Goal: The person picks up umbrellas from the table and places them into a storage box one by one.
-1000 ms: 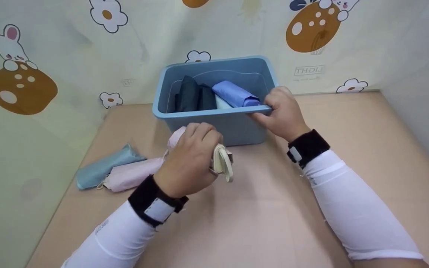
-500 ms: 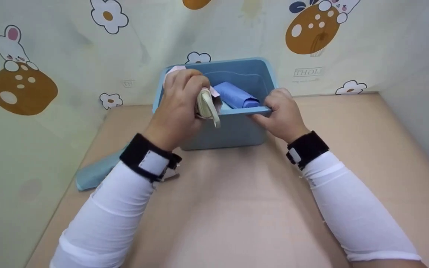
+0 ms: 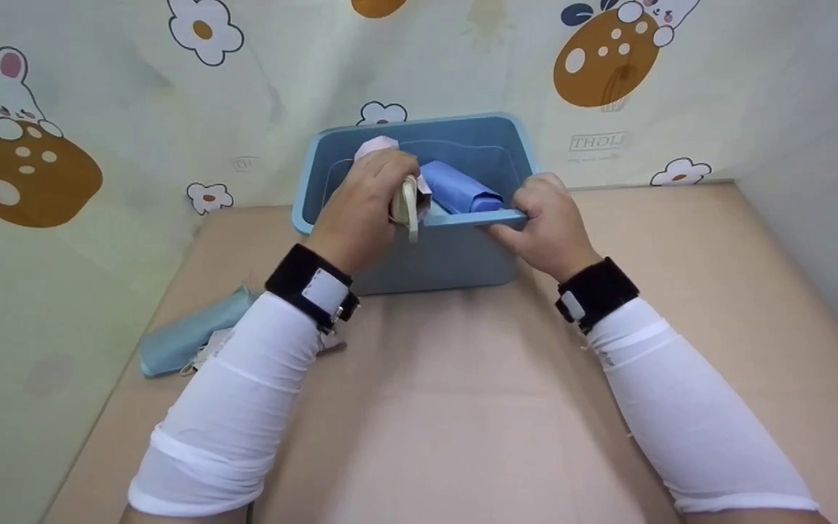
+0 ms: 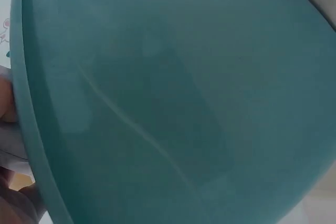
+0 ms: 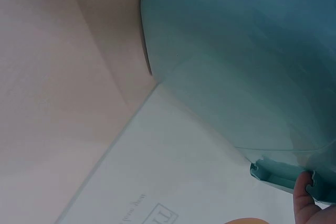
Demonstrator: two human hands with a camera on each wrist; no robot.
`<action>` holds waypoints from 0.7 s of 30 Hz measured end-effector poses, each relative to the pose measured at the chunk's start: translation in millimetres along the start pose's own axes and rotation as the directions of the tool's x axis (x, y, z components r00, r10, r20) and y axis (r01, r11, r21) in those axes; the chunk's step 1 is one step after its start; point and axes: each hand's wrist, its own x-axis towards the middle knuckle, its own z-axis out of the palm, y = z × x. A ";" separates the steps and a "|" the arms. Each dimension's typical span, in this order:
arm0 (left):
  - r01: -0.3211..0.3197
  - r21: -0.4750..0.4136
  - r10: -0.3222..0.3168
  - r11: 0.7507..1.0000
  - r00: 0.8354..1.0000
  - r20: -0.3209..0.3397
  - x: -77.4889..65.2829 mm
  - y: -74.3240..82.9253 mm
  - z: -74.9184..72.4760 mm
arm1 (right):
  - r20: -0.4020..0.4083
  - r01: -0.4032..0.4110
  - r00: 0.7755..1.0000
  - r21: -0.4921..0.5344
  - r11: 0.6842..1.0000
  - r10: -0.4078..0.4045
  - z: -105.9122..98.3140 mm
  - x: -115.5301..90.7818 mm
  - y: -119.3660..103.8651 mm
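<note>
My left hand [image 3: 364, 211] grips a pale pink folded umbrella [image 3: 377, 145] over the left part of the blue bin [image 3: 448, 262]. Its cream end with a strap sticks out toward me past the thumb side. With my right hand [image 3: 553, 225] I hold the bin's front right rim, fingers over it and thumb beneath. A rolled blue folded umbrella [image 3: 459, 188] lies inside at the right. My left hand hides the dark bundles in the bin. In the left wrist view the bin's outer wall [image 4: 157, 77] covers most of the picture; the right thumb [image 5: 303, 198] shows under the rim in the right wrist view.
On the table [image 3: 463, 407] at left lies a light teal folded umbrella [image 3: 190, 335]. Beside it a pale pink one [image 3: 332, 343] is mostly hidden under my left forearm. A printed wall covering [image 3: 448, 65] stands right behind the bin.
My left hand has lifted the pink umbrella from in front of the bin up over its rim, then shifted slightly right. The right hand keeps its hold on the rim.
</note>
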 end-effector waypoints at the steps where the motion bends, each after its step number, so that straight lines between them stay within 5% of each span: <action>1: 0.017 0.003 -0.017 1.000 1.000 0.005 0.9 -1.4 0.5 | -0.006 0.005 1.000 0.002 1.000 -0.005 0.0 0.2 0.3; 15: 0.181 0.016 -0.182 0.983 0.982 0.056 14.9 -15.4 3.1 | -0.020 0.006 1.000 0.008 1.000 -0.005 -0.7 1.0 -1.1; 21: 0.246 0.002 -0.243 0.969 0.958 0.153 17.4 -12.7 1.6 | -0.004 -0.002 1.000 0.003 1.000 0.002 -0.7 0.2 0.0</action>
